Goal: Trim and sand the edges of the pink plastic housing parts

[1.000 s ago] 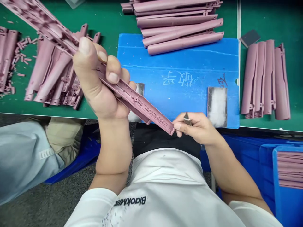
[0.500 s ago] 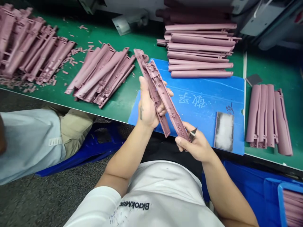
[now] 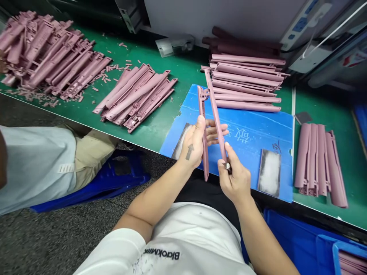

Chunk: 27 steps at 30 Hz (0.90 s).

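Above the blue board (image 3: 241, 154), head view: you hold two long pink pieces, both slanting from near to far; their far ends meet in view, though you cannot tell whether they touch.
Left hand (image 3: 193, 143): your thumb and palm clasp the left pink piece (image 3: 205, 164), fingers stretched out behind the other one.
Right hand (image 3: 236, 175): your fingers and thumb grip the near end of the right pink piece (image 3: 216, 114), along with a small metal tool (image 3: 227, 166) whose full shape is hidden.
Grey-white pads: one (image 3: 269, 172) lies on the board's right side, another (image 3: 178, 145) at its near left, partly behind your left hand.
Far stack (image 3: 246, 82): pink pieces lie crosswise, overlapping the board's far edge.
Right row (image 3: 318, 160): more pieces stand side by side on the green table (image 3: 155, 133).
Left piles: a small heap (image 3: 137, 93) lies left of the board; a larger heap (image 3: 54, 57) sits farther left, with pink scraps (image 3: 104, 74) between.
Near left: a person in a light blue garment (image 3: 37, 164) is beside you.
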### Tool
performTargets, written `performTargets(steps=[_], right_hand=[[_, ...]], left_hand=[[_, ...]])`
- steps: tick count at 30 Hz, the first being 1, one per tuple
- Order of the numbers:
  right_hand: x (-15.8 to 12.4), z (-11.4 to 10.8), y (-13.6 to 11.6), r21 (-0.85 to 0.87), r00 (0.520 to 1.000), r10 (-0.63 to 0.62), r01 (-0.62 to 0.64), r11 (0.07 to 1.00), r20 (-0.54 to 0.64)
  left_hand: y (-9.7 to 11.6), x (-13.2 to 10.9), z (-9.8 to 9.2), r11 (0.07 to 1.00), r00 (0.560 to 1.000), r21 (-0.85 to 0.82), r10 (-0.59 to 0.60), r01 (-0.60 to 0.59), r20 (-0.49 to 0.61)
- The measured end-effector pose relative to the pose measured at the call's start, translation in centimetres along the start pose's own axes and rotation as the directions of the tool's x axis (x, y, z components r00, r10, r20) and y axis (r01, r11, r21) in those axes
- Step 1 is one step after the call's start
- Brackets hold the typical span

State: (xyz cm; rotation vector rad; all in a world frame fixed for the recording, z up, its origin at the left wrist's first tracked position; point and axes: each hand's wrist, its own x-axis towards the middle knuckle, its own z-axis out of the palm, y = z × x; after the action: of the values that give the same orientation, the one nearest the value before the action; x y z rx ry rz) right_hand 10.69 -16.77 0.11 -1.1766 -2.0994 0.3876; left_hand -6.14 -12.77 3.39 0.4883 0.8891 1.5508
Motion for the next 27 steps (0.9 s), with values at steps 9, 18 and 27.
performTargets(steps=[9,18,27], right_hand=[[-1.1,1.4,0.3,0.010,0.999,-0.037,0.038,0.999,-0.024],[-1.6,2.1,-0.3,0.065,0.999,0.033,-0.036,0.997,0.043],[-1.8,2.3,-0.2,0.082,0.999,-0.030,0.032,0.996,-0.028]], left_hand=[[-0.5,-0.5,0.2,0.996,0.999,-0.089,-0.021,0.018,-0.031],[-0.8,-0.6,0.2,0.987,0.999,-0.159,-0.001,-0.006,-0.041],[-0.6,-0.8,0.3,0.985,0.999,-0.172,0.015,-0.021,-0.035]])
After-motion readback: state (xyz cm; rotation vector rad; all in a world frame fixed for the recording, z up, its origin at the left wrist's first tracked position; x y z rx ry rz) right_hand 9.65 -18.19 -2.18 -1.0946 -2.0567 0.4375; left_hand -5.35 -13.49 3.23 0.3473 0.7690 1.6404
